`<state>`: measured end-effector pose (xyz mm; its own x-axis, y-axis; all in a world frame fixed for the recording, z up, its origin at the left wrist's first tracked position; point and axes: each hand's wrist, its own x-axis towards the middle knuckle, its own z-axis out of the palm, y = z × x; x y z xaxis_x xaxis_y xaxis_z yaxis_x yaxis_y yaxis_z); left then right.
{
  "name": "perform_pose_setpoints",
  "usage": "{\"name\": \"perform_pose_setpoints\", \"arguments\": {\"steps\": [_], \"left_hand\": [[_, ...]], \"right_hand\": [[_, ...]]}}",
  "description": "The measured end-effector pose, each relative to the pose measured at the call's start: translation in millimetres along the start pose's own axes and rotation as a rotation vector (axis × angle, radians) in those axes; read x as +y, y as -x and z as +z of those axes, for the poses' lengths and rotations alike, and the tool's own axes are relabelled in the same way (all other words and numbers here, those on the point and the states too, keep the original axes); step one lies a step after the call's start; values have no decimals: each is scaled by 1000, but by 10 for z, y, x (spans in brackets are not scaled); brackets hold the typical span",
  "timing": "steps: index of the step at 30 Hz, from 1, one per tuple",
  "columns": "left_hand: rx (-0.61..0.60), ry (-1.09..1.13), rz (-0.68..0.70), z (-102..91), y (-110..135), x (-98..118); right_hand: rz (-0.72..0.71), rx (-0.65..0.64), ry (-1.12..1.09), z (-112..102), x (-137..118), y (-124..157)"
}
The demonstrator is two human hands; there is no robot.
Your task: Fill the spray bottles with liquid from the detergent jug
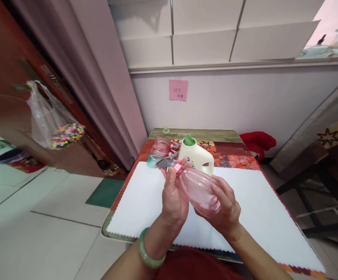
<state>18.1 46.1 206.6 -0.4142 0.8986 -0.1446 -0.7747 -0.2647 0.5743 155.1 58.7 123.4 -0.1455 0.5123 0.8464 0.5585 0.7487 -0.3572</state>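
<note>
Tilted in the air above the table, a clear pink spray bottle (198, 187) lies between both of my hands. My left hand (175, 194) is closed round its neck, just below the pink collar and the grey-and-pink trigger head. Around the bottle's base, my right hand (226, 206) has its fingers wrapped. A cream detergent jug (202, 157) with a green spout stands upright just beyond the bottle. To its left, partly hidden by the trigger head, several more spray bottles (159, 146) lie on the table, pink and teal.
A white scallop-edged mat (253, 206) covers most of the patterned table (220, 136). A small green cap (166, 130) sits at the back left edge. A pink note (178, 90) is on the wall. At left, a plastic bag of colourful bits (66, 136) hangs from a door.
</note>
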Motion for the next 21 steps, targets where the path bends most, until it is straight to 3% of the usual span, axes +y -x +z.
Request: {"name": "perform_pose_setpoints", "arguments": {"steps": [4,11,15,18,21], "left_hand": [[-29,33,-34,-22,-22,-4],[-208,-4,-88,-143,-120,-19],[-290,-51,-28,-182,-163,-17],[-268,-83,-14,-192,-191,-5],[-250,-78,10,-191,-196,14]], "right_hand": [[274,-8,-210,-10,-119,-31],[1364,-384,-1125,-265,-358,-467],[1795,-589,-1344,-328,-400,-597],[1934,-684,-1421,-294,-424,-580],[1826,-647,-1465,-221,-442,-499]]}}
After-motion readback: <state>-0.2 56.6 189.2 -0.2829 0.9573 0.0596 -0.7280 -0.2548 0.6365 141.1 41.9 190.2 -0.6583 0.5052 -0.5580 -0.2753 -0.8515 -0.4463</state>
